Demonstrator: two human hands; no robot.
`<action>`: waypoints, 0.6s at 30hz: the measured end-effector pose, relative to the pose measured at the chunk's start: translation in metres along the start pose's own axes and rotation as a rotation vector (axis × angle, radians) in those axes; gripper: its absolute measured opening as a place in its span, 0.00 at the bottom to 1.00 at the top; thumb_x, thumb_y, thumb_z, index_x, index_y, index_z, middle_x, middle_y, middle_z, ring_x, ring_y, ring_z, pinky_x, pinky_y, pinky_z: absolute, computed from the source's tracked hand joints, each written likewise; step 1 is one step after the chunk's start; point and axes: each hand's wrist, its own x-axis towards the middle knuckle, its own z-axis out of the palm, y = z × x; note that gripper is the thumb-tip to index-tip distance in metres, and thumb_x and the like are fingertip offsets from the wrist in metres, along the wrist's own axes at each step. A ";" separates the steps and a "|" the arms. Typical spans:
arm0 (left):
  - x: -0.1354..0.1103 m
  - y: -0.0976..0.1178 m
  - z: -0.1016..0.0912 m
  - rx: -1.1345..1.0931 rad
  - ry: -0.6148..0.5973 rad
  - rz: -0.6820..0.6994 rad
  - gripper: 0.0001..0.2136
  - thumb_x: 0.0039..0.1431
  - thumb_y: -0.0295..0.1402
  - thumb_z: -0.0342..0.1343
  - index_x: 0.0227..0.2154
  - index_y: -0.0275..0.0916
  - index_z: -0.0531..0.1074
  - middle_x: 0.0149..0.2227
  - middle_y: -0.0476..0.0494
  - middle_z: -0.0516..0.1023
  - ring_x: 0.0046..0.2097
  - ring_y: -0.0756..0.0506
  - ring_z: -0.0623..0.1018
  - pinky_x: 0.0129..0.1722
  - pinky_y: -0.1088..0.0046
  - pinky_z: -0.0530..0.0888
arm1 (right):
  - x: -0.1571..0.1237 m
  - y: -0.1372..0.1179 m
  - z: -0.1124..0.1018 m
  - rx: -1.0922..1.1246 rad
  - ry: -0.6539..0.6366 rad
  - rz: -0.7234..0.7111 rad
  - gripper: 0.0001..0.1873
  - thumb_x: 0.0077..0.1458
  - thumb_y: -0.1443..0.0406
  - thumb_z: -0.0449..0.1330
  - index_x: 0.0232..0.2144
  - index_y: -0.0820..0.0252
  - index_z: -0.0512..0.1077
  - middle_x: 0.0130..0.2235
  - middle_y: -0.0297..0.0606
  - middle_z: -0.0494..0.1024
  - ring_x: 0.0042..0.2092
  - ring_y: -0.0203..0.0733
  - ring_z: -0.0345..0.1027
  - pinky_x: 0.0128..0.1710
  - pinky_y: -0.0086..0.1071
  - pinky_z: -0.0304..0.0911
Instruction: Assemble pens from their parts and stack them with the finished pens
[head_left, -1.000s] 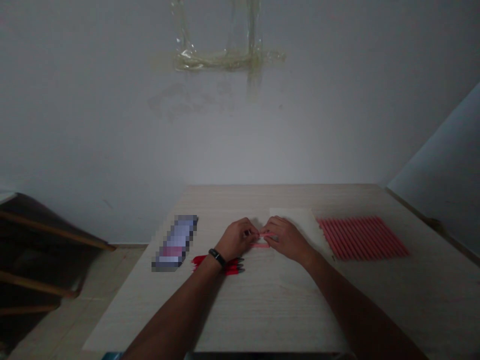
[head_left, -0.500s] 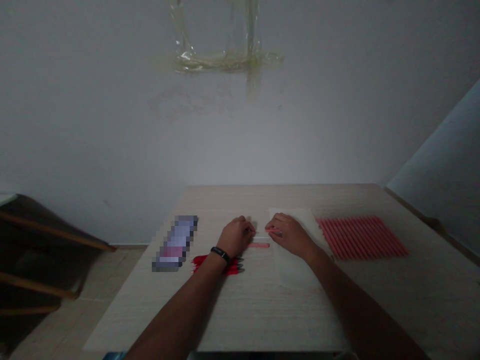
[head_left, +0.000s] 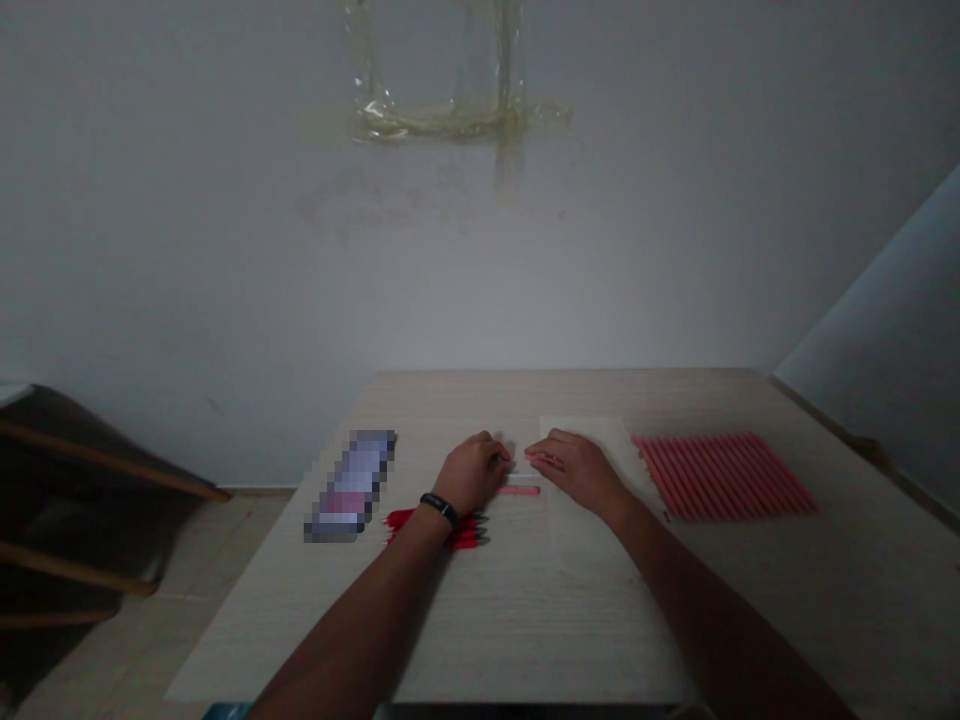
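My left hand point(head_left: 474, 472) rests on the wooden table point(head_left: 525, 620) with its fingers curled; a black band circles its wrist. Whether it pinches anything I cannot make out. My right hand point(head_left: 576, 468) is closed on a thin pink stick, whose tip shows at the fingers. The two hands sit a few centimetres apart. Between and just below them lies a short pink stick point(head_left: 519, 491) on the table. A small heap of red pens with dark tips point(head_left: 461, 535) lies under my left wrist. A white sheet of paper point(head_left: 600, 435) lies under my right hand.
A neat row of several pink sticks point(head_left: 724, 475) lies side by side to the right of the paper. A blurred-out flat object point(head_left: 349, 485) lies at the table's left. A dark wooden chair point(head_left: 67, 500) stands left of the table. The wall bears old tape.
My hands have drawn apart from where they met over the stick. The right hand shifted slightly right with its pink stick; the short stick stays on the table.
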 end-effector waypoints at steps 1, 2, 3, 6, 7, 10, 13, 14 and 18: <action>0.000 0.001 -0.001 -0.019 0.009 0.006 0.06 0.62 0.33 0.57 0.36 0.41 0.79 0.37 0.44 0.75 0.39 0.46 0.75 0.39 0.72 0.69 | 0.000 0.001 0.001 0.013 0.000 0.000 0.09 0.65 0.62 0.59 0.44 0.55 0.77 0.38 0.36 0.77 0.40 0.39 0.71 0.42 0.32 0.64; 0.000 0.002 -0.002 -0.045 0.017 0.017 0.07 0.63 0.34 0.56 0.36 0.41 0.79 0.37 0.44 0.76 0.39 0.46 0.75 0.39 0.72 0.69 | 0.000 0.001 0.002 0.025 -0.001 -0.008 0.09 0.66 0.62 0.58 0.45 0.55 0.77 0.39 0.36 0.77 0.40 0.39 0.71 0.42 0.32 0.64; 0.000 0.004 -0.003 -0.077 0.024 0.033 0.08 0.65 0.34 0.54 0.37 0.41 0.78 0.38 0.44 0.76 0.39 0.46 0.75 0.40 0.72 0.69 | 0.001 0.001 0.003 0.032 -0.004 -0.026 0.10 0.66 0.61 0.58 0.45 0.55 0.77 0.39 0.37 0.77 0.41 0.40 0.71 0.43 0.32 0.64; 0.000 0.008 -0.004 -0.165 0.029 0.094 0.09 0.67 0.37 0.53 0.38 0.40 0.78 0.37 0.44 0.76 0.38 0.47 0.75 0.40 0.72 0.69 | 0.003 -0.003 0.006 0.046 -0.014 -0.086 0.10 0.66 0.61 0.59 0.46 0.55 0.76 0.40 0.39 0.77 0.43 0.42 0.70 0.45 0.35 0.64; 0.000 0.009 -0.004 -0.184 0.029 0.107 0.09 0.66 0.37 0.54 0.38 0.40 0.77 0.37 0.44 0.76 0.38 0.47 0.74 0.40 0.72 0.69 | 0.004 -0.005 0.006 0.051 -0.011 -0.094 0.10 0.66 0.61 0.59 0.46 0.56 0.76 0.40 0.39 0.77 0.44 0.43 0.70 0.45 0.36 0.63; -0.001 0.009 -0.005 -0.208 0.032 0.116 0.06 0.64 0.34 0.57 0.35 0.39 0.76 0.36 0.45 0.76 0.38 0.46 0.74 0.40 0.72 0.69 | 0.005 -0.009 0.007 0.077 0.011 -0.081 0.08 0.65 0.63 0.59 0.45 0.57 0.74 0.41 0.40 0.77 0.45 0.44 0.69 0.47 0.37 0.64; -0.001 0.007 -0.007 -0.195 0.054 0.104 0.04 0.63 0.32 0.58 0.35 0.39 0.76 0.36 0.45 0.76 0.37 0.47 0.74 0.39 0.72 0.68 | 0.004 -0.009 0.006 0.079 0.037 -0.035 0.08 0.63 0.65 0.60 0.45 0.57 0.73 0.42 0.40 0.76 0.45 0.43 0.69 0.46 0.36 0.64; -0.001 0.007 -0.008 -0.184 0.065 0.098 0.04 0.64 0.32 0.57 0.35 0.39 0.76 0.36 0.45 0.76 0.37 0.47 0.74 0.39 0.72 0.68 | 0.004 -0.008 0.005 0.069 0.047 -0.011 0.07 0.63 0.65 0.61 0.44 0.57 0.73 0.41 0.39 0.76 0.44 0.43 0.69 0.46 0.36 0.64; -0.001 0.005 -0.012 -0.134 0.088 0.077 0.06 0.65 0.34 0.57 0.35 0.39 0.76 0.35 0.45 0.75 0.36 0.47 0.73 0.37 0.72 0.68 | 0.003 -0.003 0.004 0.025 0.053 0.050 0.04 0.63 0.64 0.61 0.38 0.57 0.75 0.39 0.37 0.75 0.42 0.41 0.68 0.43 0.34 0.62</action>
